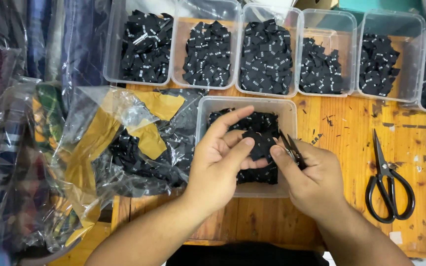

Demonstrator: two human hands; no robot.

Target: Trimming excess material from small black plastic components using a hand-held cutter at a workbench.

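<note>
Both hands meet over a clear plastic tub (203, 106) full of small black fabric labels. My left hand (220, 160) pinches one black label (258, 144) between thumb and fingers, its index finger stretched out above. My right hand (309, 180) touches the same label with its thumb and holds small black thread snips (292, 149), blades pointing up and left.
Several clear tubs (267, 49) of black labels line the back of the wooden table (341, 128). Large black scissors (388, 182) lie at the right. A crumpled clear plastic bag (124, 138) with brown tape and more labels sits at the left.
</note>
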